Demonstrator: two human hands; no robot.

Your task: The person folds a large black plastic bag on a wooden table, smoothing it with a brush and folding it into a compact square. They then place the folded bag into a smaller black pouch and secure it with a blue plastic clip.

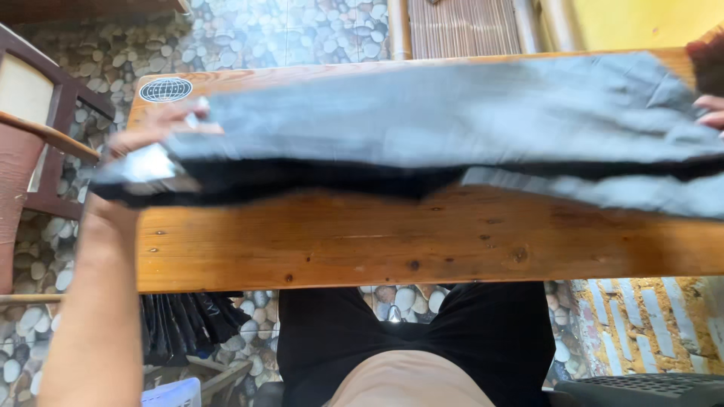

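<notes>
Two hands hold a grey garment (422, 128) stretched flat along the wooden worktop (339, 241). The left hand (151, 139) grips one end, the right hand (710, 111) pinches the other. The left end overhangs the edge — a loosened grip could probably let it slide off.

I count one wooden table (339, 249) in front of me, and on it one grey garment (452, 128) spread lengthwise. One round sticker (165, 90) sits at the table's far left corner. Two hands are mine: my left hand (154, 139) at the table's left end, my right hand (710, 109) at its right end. One wooden chair (38, 143) stands left of the table.
</notes>
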